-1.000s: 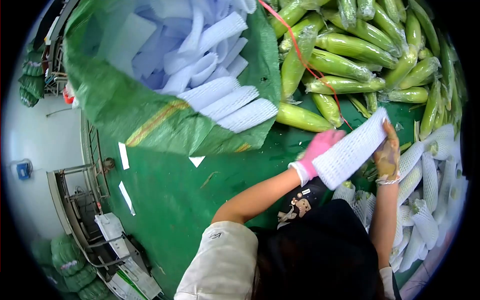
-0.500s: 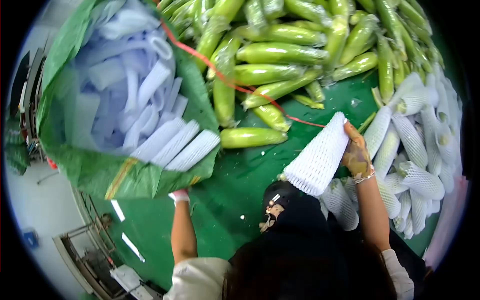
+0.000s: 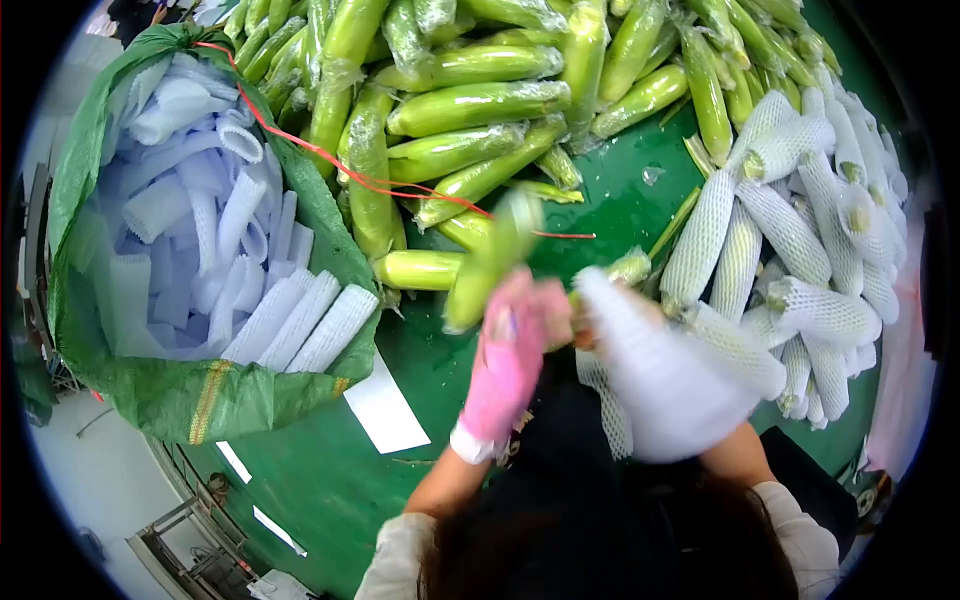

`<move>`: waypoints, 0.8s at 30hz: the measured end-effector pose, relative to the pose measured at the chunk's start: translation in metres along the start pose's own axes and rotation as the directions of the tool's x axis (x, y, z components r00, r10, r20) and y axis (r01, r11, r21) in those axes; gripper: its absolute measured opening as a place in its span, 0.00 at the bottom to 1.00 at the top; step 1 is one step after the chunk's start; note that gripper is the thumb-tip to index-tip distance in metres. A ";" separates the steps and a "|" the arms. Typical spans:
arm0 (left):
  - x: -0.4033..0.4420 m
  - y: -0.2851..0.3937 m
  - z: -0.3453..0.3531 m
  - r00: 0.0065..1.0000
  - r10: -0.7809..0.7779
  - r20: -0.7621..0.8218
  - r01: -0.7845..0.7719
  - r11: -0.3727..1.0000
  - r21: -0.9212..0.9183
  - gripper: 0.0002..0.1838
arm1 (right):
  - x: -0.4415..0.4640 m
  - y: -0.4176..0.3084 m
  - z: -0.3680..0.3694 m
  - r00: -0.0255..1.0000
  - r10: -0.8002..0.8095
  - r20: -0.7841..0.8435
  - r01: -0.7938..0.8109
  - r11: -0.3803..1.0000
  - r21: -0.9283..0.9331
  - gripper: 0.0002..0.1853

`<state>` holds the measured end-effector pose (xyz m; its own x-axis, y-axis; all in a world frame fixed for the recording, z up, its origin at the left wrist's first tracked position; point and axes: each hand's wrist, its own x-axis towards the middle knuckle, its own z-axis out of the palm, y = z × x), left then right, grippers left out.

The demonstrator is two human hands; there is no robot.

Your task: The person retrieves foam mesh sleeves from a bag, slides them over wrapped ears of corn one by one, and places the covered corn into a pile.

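White foam sleeve (image 3: 672,385), flared, blurred

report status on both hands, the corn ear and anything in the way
Left hand gripping blurred corn ear. Right hand, partly hidden, holding white foam sleeve. Red string across wrapped ears beyond.

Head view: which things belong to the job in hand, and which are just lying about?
Likely part of the job:
- blurred green produce at the pink-gloved left hand
- blurred white net sleeve
- green sack of more sleeves
- film-wrapped pile
- netted pile

Seemingly lying about:
- white sheet
- white strips
- clear scrap
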<state>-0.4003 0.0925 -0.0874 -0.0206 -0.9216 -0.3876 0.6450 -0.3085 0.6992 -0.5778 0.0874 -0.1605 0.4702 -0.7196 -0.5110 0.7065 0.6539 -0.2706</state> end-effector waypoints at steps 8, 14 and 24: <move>-0.011 -0.032 -0.043 0.971 -0.230 -0.059 0.234 0.889 0.394 0.18 | 0.002 0.074 0.027 0.797 -0.590 0.130 0.336 0.255 -0.907 0.06; -0.005 -0.050 -0.073 0.991 0.133 0.032 -0.111 0.643 0.758 0.10 | 0.002 0.081 -0.004 0.898 -0.308 -0.315 0.185 0.913 -0.365 0.08; 0.050 -0.061 -0.063 0.994 -0.083 0.065 -0.085 -0.275 0.958 0.14 | 0.002 0.146 -0.079 0.970 0.242 -0.026 -0.031 0.227 0.973 0.29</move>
<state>-0.3924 0.0803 -0.1876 -0.1234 -0.9062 -0.4045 -0.9074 -0.0620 0.4157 -0.5159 0.1995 -0.2659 0.6132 -0.5338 -0.5823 0.6609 -0.0571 0.7483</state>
